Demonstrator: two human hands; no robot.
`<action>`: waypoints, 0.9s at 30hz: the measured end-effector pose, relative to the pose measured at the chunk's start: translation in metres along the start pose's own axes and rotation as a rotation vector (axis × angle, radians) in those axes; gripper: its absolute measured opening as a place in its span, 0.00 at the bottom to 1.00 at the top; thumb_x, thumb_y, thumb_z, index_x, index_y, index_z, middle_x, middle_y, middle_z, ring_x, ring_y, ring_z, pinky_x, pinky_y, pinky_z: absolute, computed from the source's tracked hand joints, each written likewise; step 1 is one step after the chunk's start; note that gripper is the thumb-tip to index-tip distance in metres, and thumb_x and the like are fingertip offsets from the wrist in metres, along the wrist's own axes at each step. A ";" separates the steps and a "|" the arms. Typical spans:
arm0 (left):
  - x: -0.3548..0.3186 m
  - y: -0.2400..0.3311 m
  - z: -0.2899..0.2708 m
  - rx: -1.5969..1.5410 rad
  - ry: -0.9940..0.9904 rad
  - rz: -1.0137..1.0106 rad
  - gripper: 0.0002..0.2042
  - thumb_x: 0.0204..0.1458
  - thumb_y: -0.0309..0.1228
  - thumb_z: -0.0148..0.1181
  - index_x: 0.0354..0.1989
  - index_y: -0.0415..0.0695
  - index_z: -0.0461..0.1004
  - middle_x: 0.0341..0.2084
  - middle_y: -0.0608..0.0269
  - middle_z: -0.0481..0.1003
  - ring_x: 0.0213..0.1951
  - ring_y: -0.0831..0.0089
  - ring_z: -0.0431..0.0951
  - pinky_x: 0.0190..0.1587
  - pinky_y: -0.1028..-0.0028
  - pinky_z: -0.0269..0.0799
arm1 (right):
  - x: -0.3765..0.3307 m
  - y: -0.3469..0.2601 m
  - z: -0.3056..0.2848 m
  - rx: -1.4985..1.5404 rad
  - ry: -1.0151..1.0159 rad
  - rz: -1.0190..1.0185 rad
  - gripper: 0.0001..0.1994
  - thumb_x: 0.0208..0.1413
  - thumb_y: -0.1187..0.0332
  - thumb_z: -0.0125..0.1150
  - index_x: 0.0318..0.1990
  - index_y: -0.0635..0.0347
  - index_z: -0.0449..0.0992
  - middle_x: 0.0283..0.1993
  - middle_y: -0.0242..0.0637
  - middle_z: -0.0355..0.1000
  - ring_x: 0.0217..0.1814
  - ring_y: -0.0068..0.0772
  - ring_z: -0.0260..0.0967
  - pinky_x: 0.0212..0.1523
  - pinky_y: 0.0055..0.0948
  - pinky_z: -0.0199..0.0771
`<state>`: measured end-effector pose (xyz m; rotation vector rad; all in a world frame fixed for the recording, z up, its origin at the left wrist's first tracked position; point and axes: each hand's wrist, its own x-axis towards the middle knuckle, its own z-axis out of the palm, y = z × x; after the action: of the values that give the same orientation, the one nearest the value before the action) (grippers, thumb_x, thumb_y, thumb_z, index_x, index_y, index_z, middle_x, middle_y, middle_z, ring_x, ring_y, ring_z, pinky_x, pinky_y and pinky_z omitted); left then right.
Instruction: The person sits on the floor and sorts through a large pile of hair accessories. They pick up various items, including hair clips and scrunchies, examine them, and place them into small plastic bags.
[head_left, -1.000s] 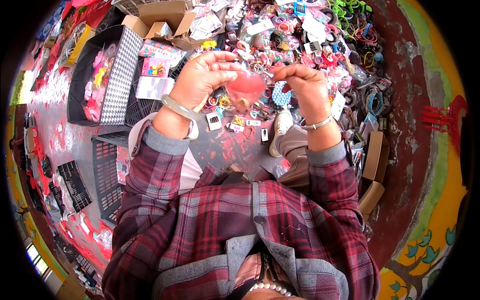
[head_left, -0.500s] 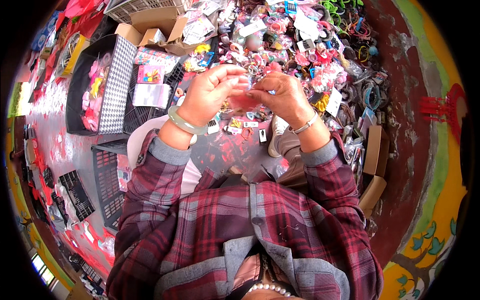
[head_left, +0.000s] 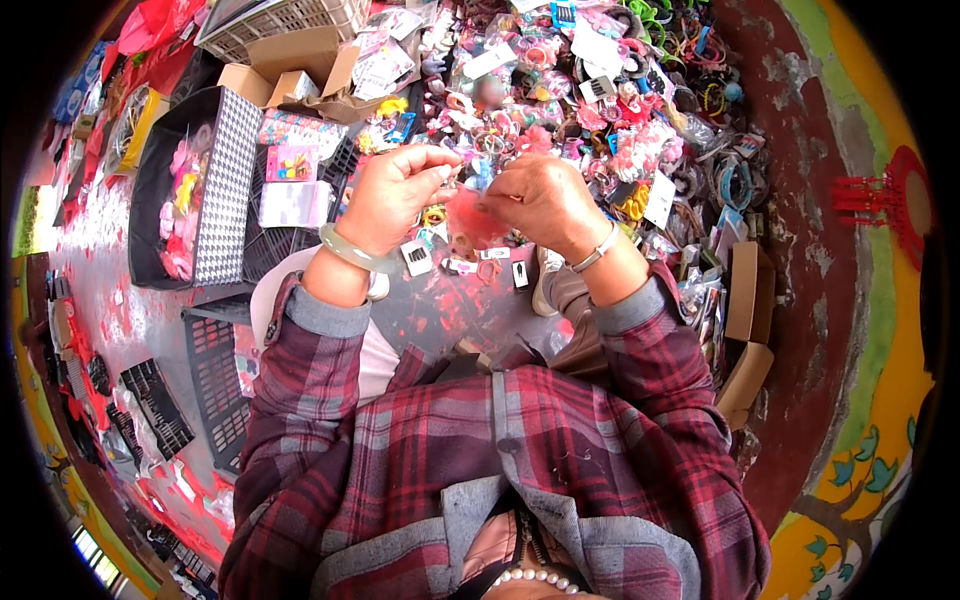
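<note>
Both hands are working right up close together over a huge heap of hair accessories [head_left: 600, 110]. The left hand [head_left: 395, 195] and right hand [head_left: 545, 200] are pinching a small translucent pink piece [head_left: 478, 215] between them. A pale green bangle [head_left: 350, 252] is sitting on the left wrist, and a houndstooth-lined black box [head_left: 215, 190] is lying off to the left.

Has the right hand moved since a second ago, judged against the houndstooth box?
Yes. The right hand has moved left, toward the houndstooth box, closing the gap to the left hand; both now pinch the small pink piece together.
</note>
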<state>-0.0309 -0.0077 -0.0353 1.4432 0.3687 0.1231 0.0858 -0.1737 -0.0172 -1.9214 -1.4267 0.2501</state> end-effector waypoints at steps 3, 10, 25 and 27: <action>0.004 -0.004 -0.008 0.427 0.114 0.131 0.09 0.51 0.27 0.52 0.39 0.38 0.72 0.30 0.66 0.74 0.30 0.81 0.72 0.33 0.81 0.69 | -0.002 0.003 -0.006 -0.009 -0.028 0.067 0.06 0.38 0.67 0.60 0.20 0.60 0.75 0.20 0.39 0.70 0.25 0.40 0.68 0.26 0.34 0.67; 0.000 0.018 0.005 0.359 -0.099 0.266 0.16 0.43 0.31 0.63 0.42 0.39 0.71 0.36 0.65 0.71 0.43 0.77 0.67 0.48 0.75 0.61 | -0.003 0.000 -0.021 0.177 -0.075 0.177 0.08 0.40 0.66 0.62 0.23 0.61 0.77 0.22 0.40 0.71 0.26 0.37 0.69 0.28 0.30 0.68; -0.006 0.016 0.008 0.223 -0.189 0.151 0.04 0.46 0.22 0.57 0.29 0.35 0.76 0.27 0.64 0.75 0.30 0.80 0.73 0.34 0.81 0.68 | -0.001 -0.005 -0.012 0.362 -0.149 0.237 0.09 0.42 0.66 0.63 0.29 0.61 0.77 0.25 0.40 0.73 0.26 0.26 0.71 0.29 0.25 0.69; -0.007 0.015 0.008 0.208 -0.179 0.125 0.04 0.46 0.22 0.57 0.29 0.35 0.76 0.26 0.63 0.75 0.30 0.80 0.73 0.34 0.81 0.68 | -0.001 -0.005 -0.011 0.352 -0.200 0.282 0.09 0.43 0.66 0.63 0.30 0.61 0.77 0.23 0.40 0.73 0.24 0.24 0.70 0.27 0.24 0.69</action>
<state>-0.0327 -0.0158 -0.0186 1.6693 0.1472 0.0573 0.0877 -0.1789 -0.0065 -1.8324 -1.1359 0.7912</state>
